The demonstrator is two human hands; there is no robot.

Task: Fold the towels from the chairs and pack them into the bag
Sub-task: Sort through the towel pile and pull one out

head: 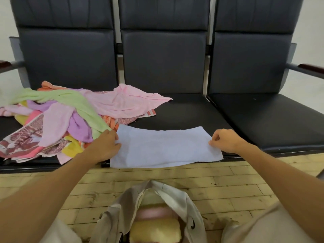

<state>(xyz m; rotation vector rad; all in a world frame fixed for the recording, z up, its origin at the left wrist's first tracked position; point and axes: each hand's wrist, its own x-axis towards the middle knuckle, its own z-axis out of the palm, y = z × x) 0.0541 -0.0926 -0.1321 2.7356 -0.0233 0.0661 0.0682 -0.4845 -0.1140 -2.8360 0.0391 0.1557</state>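
Observation:
A pale blue towel (pixel 163 148) lies flat, folded into a long strip, on the front of the middle chair seat (pixel 185 111). My left hand (pixel 107 142) pinches its left end and my right hand (pixel 226 140) pinches its right end. To the left, a loose pile of towels (pixel 57 116) in pink, green, purple, yellow and orange covers the left seat. Between my knees on the floor stands an open beige bag (pixel 175 197) holding folded towels, a yellow one (pixel 156 230) nearest me and a pink one (pixel 154 212) behind it.
Three dark padded chairs are joined in a row; the right seat (pixel 273 120) is bare. Armrests (pixel 310 68) stick out at both ends. Pale wooden floor (pixel 228 183) lies between the chairs and my knees.

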